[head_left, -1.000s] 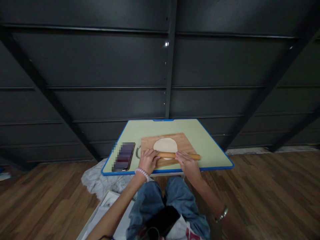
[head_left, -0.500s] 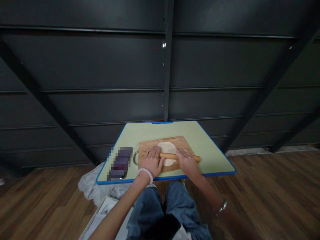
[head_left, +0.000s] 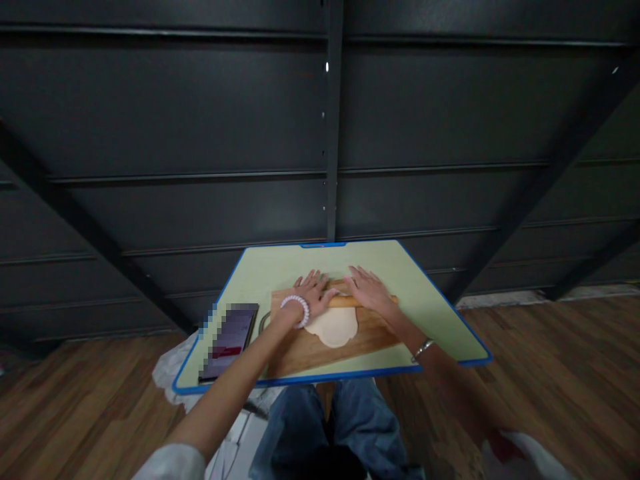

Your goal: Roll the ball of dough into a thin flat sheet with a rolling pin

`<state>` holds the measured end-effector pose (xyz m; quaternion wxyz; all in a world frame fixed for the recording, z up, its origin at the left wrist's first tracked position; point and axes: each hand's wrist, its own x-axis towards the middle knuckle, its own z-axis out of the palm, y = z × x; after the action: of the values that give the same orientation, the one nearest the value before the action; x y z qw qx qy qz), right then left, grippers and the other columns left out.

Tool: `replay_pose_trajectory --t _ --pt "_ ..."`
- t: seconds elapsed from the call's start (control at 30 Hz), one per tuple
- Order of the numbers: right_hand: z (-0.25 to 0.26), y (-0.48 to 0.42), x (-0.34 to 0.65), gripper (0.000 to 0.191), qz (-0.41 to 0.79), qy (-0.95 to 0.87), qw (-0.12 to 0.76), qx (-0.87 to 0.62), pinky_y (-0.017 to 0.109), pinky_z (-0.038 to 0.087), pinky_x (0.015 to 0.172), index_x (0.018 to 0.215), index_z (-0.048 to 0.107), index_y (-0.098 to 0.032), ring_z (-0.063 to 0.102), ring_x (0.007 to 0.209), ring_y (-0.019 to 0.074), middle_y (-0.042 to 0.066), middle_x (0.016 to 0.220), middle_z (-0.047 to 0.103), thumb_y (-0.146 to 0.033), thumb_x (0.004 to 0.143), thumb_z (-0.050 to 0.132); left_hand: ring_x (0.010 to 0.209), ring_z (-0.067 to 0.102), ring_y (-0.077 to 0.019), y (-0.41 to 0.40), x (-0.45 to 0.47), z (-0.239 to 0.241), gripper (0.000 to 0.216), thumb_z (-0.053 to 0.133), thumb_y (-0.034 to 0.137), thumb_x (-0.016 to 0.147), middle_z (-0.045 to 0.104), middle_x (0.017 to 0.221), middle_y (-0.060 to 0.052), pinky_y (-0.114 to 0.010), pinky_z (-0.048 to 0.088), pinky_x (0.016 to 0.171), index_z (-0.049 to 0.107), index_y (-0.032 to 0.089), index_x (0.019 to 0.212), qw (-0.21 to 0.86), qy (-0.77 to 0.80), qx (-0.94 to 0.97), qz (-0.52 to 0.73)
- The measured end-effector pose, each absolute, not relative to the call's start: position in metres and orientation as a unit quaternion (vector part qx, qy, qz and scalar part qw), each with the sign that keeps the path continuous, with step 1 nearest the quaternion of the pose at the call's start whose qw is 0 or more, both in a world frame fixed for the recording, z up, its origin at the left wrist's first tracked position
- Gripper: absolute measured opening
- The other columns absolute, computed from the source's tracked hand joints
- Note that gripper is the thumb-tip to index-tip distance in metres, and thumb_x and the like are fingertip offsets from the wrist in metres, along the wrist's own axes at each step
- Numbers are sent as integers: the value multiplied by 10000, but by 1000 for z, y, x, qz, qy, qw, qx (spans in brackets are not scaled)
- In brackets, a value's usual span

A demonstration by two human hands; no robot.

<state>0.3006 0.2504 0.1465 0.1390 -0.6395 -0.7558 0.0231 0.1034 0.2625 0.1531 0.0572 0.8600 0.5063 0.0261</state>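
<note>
A wooden rolling pin lies crosswise over the far part of a flat, pale sheet of dough. The dough rests on a wooden cutting board and bulges toward me with an uneven edge. My left hand, with a pale coiled band on its wrist, lies over the pin's left part, fingers spread and stretched forward. Over the right part lies my right hand, palm down, fingers extended past the pin. Both palms press on the pin without wrapping it. My hands hide much of the pin and the dough's far edge.
The board lies on a pale green table with a blue rim. A phone, partly pixelated, lies left of the board's metal handle. A dark panelled wall rises behind the table. White cloth shows below the left edge.
Both hands have pushed the rolling pin away from me, from the dough's middle to its far part. My arms reach further forward, and the view has shifted slightly.
</note>
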Motion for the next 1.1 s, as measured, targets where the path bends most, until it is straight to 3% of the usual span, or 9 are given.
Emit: replay_pose_trajectory --t 0.2,0.3,0.47,0.67,0.97,1.1 --pt "149 275 305 622 70 -747 140 -647 328 261 1070 1330 437 -70 369 1298 208 153 1398 421 -473 955 147 1403 69 -237 288 109 157 822 65 693 838 143 1520 -100 -487 145 1114 240 159 1439 125 546 828 -15" --pt "149 270 306 531 63 -742 105 -659 389 278 1056 1316 456 -103 380 1289 225 151 1394 427 -378 967 165 1402 79 -238 294 112 159 790 57 644 861 134 1520 -109 -490 154 1110 234 135 1439 126 585 801 -19" --pt "144 235 300 435 -8 -750 79 -656 518 220 1049 1327 443 -197 308 1329 243 104 1428 391 -274 964 217 1399 118 -235 292 115 160 608 180 481 904 232 1500 -85 -500 112 1114 293 181 1422 65 584 809 -13" --pt "142 191 284 456 -118 -713 160 -672 449 203 1074 1284 495 -113 323 1323 224 120 1362 476 -277 967 211 1376 222 -204 282 114 161 554 285 327 871 297 1475 -95 -425 126 1126 356 141 1388 62 557 828 -18" --pt "133 139 265 457 -170 -689 187 -679 424 305 1038 1254 499 -10 468 1213 293 226 1261 541 -282 928 330 1343 296 -185 233 92 157 554 259 301 876 317 1469 -103 -350 252 1083 350 87 1379 12 545 837 41" --pt "127 115 261 478 -147 -699 206 -668 452 336 1028 1325 428 -31 432 1248 312 233 1301 501 -261 931 285 1262 402 -200 209 83 158 496 232 315 912 446 1391 -85 -372 258 1066 413 138 1338 -23 519 850 85"
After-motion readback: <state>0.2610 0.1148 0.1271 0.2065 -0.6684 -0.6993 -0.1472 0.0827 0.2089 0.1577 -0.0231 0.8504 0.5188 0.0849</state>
